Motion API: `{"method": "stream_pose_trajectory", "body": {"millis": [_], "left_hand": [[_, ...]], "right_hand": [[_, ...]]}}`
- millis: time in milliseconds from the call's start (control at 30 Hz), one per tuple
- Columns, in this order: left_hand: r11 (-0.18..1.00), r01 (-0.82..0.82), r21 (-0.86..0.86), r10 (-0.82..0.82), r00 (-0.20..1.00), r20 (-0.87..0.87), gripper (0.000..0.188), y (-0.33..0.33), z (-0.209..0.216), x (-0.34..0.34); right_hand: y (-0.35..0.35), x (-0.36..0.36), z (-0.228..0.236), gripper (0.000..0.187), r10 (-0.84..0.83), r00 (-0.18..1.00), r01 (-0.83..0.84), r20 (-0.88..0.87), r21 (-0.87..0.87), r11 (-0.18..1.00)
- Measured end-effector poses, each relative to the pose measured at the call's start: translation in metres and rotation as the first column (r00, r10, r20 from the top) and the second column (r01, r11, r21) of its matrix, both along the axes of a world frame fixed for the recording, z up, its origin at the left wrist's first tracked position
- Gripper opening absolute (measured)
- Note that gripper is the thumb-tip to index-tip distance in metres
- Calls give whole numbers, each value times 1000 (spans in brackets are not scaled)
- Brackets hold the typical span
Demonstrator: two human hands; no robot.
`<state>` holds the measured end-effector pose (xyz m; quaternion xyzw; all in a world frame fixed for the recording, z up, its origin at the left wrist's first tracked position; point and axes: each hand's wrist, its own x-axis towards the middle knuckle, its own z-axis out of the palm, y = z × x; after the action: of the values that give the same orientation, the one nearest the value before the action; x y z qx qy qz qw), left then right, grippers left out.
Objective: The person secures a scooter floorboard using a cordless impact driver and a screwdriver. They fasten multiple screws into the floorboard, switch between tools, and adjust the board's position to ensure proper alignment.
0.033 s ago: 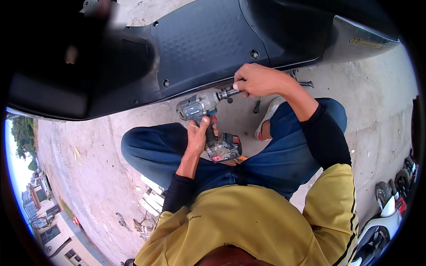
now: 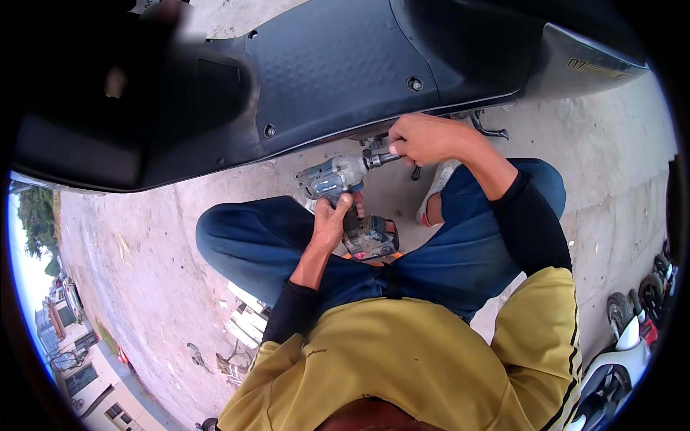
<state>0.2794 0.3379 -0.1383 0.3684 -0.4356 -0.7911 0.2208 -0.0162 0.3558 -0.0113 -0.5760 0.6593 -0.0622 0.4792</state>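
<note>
Impact wrench [image 2: 334, 178]: grey cordless, nose under black scooter body [image 2: 338, 65], above knees
Left hand [image 2: 332, 224]: fingers wrapped round wrench handle
Right hand [image 2: 424, 138]: fingers closed on socket bit [image 2: 381, 158] at wrench nose

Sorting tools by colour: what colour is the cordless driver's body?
Grey-silver body with a black handle, the cordless power driver, seen in the head view.
</note>
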Motion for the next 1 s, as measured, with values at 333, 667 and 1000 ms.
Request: {"method": "stream_pose_trajectory", "body": {"millis": [333, 667, 1000], "left_hand": [[990, 132, 45, -136, 845, 518, 50, 25, -107, -15], [884, -422, 200, 296, 837, 460, 47, -32, -185, -45], [766, -554, 327, 416, 815, 404, 41, -104, -286, -38]], "right_hand": [[40, 11, -85, 24, 57, 904, 14, -423, 164, 986], [33, 14, -29, 28, -44, 943, -25, -329, -203, 979], [39, -15, -17, 30, -601, 790, 501, -121, -439, 746]]}}
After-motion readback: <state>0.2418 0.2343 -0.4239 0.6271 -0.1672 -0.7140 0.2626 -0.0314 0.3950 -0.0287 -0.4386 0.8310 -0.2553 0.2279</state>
